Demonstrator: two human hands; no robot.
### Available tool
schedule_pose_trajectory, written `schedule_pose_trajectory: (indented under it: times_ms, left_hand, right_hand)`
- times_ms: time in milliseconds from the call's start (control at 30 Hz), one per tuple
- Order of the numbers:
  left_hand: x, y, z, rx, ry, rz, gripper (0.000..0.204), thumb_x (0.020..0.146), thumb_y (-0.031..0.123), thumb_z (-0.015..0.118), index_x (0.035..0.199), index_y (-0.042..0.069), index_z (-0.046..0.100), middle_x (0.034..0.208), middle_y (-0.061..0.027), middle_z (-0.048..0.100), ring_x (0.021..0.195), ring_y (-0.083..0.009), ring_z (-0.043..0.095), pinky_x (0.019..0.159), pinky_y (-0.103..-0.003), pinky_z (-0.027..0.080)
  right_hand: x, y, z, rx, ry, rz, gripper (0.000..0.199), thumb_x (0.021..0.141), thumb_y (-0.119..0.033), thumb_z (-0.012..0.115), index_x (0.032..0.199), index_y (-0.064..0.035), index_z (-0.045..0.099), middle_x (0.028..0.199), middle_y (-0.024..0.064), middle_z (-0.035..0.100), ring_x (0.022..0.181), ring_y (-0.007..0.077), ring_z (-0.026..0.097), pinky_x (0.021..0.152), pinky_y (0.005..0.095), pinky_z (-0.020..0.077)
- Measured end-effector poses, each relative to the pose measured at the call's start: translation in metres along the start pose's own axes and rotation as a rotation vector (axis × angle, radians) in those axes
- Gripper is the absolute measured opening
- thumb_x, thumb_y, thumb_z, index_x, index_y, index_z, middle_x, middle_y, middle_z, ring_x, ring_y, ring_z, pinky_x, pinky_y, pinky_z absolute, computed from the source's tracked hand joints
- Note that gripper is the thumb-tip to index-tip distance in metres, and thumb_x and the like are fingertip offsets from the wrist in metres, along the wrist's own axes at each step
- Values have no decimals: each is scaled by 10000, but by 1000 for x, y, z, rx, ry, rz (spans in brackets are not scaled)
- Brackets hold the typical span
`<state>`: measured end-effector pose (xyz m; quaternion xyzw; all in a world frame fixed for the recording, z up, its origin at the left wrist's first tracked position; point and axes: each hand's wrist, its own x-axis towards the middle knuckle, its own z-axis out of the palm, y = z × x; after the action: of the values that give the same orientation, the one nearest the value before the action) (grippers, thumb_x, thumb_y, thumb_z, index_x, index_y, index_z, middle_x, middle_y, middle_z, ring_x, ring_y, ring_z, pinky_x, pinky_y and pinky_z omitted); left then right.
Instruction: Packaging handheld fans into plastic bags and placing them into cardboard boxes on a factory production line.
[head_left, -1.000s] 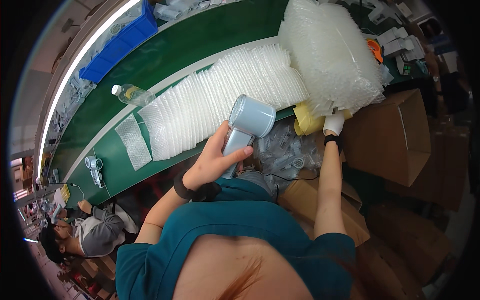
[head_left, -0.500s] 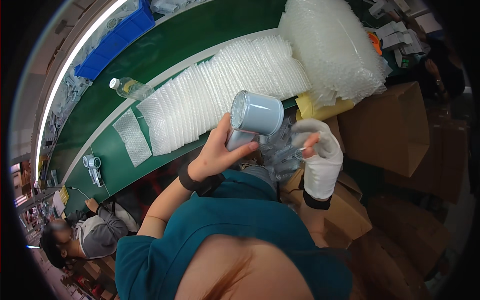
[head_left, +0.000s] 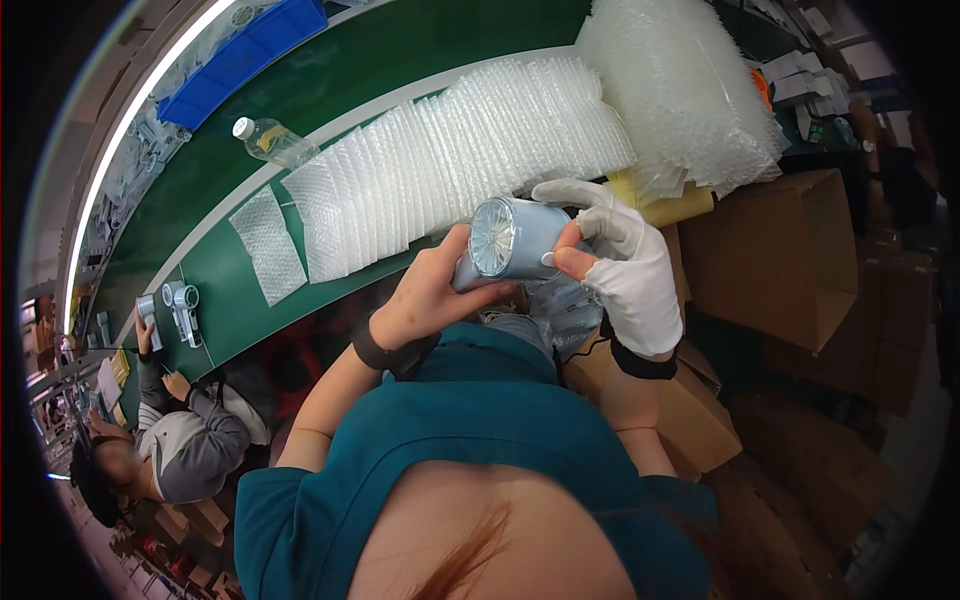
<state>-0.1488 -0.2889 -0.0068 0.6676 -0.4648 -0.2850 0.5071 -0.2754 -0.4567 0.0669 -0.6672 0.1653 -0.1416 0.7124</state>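
Note:
My left hand [head_left: 425, 290] is wrapped round the handle of a light-blue handheld fan [head_left: 535, 238]. The fan's drum-shaped head lies sideways, its round face with radial ribs turned left. My right hand [head_left: 625, 265] wears a white glove that leaves the thumb and a fingertip bare. Those bare tips pinch a small round pale sticker [head_left: 548, 259] against the right side of the fan head. The other gloved fingers curve over the head's far side. Under my hands, clear plastic bags [head_left: 565, 310] are partly hidden.
Overlapping bubble-wrap pouches [head_left: 450, 140] line the green table [head_left: 360, 75], beside a big bubble-wrap pile [head_left: 680, 90]. A plastic bottle [head_left: 272, 142] and a blue bin [head_left: 245, 65] sit farther left. Open cardboard boxes [head_left: 770, 260] stand right. A co-worker [head_left: 190, 450] sits left, near another device [head_left: 183, 312].
My right hand has moved left and up to the fan, bringing the sticker against its head. The fan has turned so its ribbed face shows more. The co-worker's hand now holds a light-blue item.

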Motion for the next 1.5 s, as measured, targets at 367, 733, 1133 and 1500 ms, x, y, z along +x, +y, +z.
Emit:
schedule_pose_trajectory:
  times_ms: [367,733,1133,1500]
  left_hand:
    - [-36,1,-21,-26,111,-49,492,742,209,743,1093,6,464,863,-170,633,786,-301,646,666,-327,485]
    - [-114,-28,-98,18,207,-56,500,738,210,746,1084,2,452,814,-165,628,745,-291,649,627,-327,482]
    - [-206,-67,-223,-379,352,-121,423,906,275,520,1140,-55,396,915,-173,623,884,-275,620,782,-320,469]
    - [-207,-236,-264,487,63,-51,257,852,227,552,1002,23,591,939,-111,609,901,-279,554,793,-377,439]
  right_hand:
    - [13,7,39,-59,-76,-44,92,652,-38,710,698,-12,634,1105,140,600,964,188,560,819,277,421]
    - [38,7,150,-37,-235,179,122,669,-3,697,762,-15,618,1052,134,606,917,156,565,754,247,447]
    - [36,103,342,567,-239,370,652,817,-272,655,1319,9,349,1245,139,460,1144,217,456,924,326,412]
    - [-1,170,375,-39,56,593,303,860,-260,607,1023,-47,468,663,59,576,474,131,541,393,249,410]
